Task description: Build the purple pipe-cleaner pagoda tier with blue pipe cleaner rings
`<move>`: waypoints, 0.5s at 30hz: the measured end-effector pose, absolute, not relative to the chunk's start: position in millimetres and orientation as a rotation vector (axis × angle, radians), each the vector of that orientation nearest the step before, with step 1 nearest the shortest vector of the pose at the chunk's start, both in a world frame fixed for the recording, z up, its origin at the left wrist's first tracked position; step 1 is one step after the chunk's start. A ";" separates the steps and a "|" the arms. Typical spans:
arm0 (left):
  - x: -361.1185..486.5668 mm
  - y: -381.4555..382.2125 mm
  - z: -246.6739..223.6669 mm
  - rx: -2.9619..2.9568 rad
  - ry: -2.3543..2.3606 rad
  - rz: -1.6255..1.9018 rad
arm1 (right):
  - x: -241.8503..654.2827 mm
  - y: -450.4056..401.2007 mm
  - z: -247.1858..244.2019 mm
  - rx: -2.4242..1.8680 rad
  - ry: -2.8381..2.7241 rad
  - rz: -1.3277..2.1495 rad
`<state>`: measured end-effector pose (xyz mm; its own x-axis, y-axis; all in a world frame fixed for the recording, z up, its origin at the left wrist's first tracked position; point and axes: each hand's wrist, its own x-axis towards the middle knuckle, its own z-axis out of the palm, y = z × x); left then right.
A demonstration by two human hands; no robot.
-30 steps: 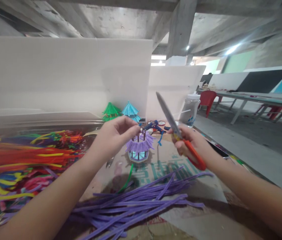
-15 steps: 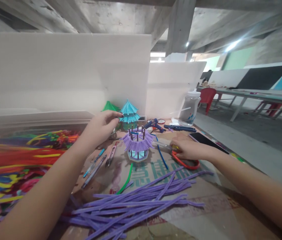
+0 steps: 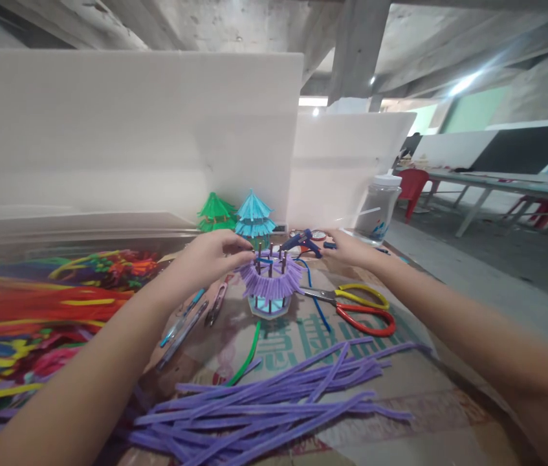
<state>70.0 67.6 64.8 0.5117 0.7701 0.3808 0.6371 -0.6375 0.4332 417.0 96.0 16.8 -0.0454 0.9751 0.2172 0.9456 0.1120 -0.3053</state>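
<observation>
A small pavilion-like model with a purple fringed roof and dark posts stands upright on a pale octagonal base. At its left edge is my left hand, thumb and forefinger apart; whether the fingertips touch the posts is unclear. My right hand reaches over a dark slim tool, fingers apart around its near end, beside the blue glue gun. Scissors with one yellow and one red handle lie right of the model. Purple pipe cleaners are strewn in front.
Green and blue tiered models stand behind. Coloured pipe cleaners fill the left side. Pens, a pink cutter and a green pipe cleaner lie nearby. A clear bottle stands at back right.
My right hand has let go of the scissors, which now lie on the table, and has moved away toward the glue gun. My left hand has come down to the purple model's edge.
</observation>
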 end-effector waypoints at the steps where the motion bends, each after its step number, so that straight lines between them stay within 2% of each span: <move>1: 69.9 67.7 64.0 2.505 1.175 0.788 | 416.4 107.0 13.9 -1.874 -2.008 0.122; 7: 72.1 68.0 60.3 2.477 1.080 0.765 | 410.0 145.5 -5.1 -1.851 -1.902 0.243; 15: 72.0 67.0 62.8 2.576 1.123 0.725 | 394.7 142.1 -7.9 -1.743 -1.752 0.383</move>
